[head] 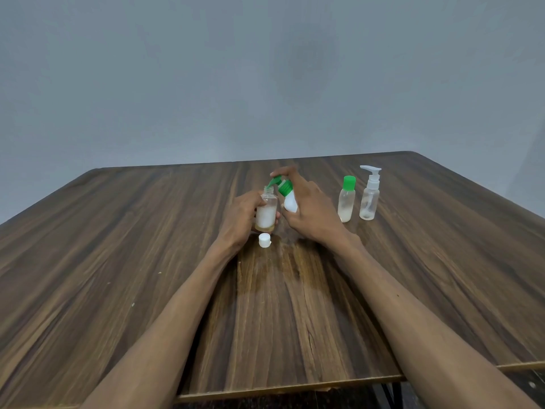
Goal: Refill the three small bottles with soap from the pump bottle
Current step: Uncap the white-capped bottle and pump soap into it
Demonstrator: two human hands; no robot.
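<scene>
- The left hand (240, 215) is gripping an open clear bottle (267, 212) around its body, with the fingers closed on it and the thumb side facing the camera.
- This clear bottle is standing upright, or nearly so, near the middle of the wooden table (118, 261); whether its base is touching the surface cannot be determined.
- The clear bottle is showing a white, foamy fill through most of its body and a thin amber layer at the bottom; its threaded neck is uncapped.
- A white cap (264, 240) is lying on the table just in front of the clear bottle, close to the left wrist.
- The right hand (309, 208) is clamping a white bottle with a green flip-top cap (288, 196), tilted with its cap end pointing toward the mouth of the clear bottle.
- The green lid is hinged open, and its flap is sitting just above the clear bottle's neck; the index finger is extending over the top of the cap.
- A green-capped small bottle (346, 199) is standing upright to the right of the hands, apart from them, with a pale residue inside.
- A clear pump bottle (370, 196) is standing upright just beside the green-capped small bottle, on its right, with its white pump head pointing left; it is appearing almost empty.
</scene>
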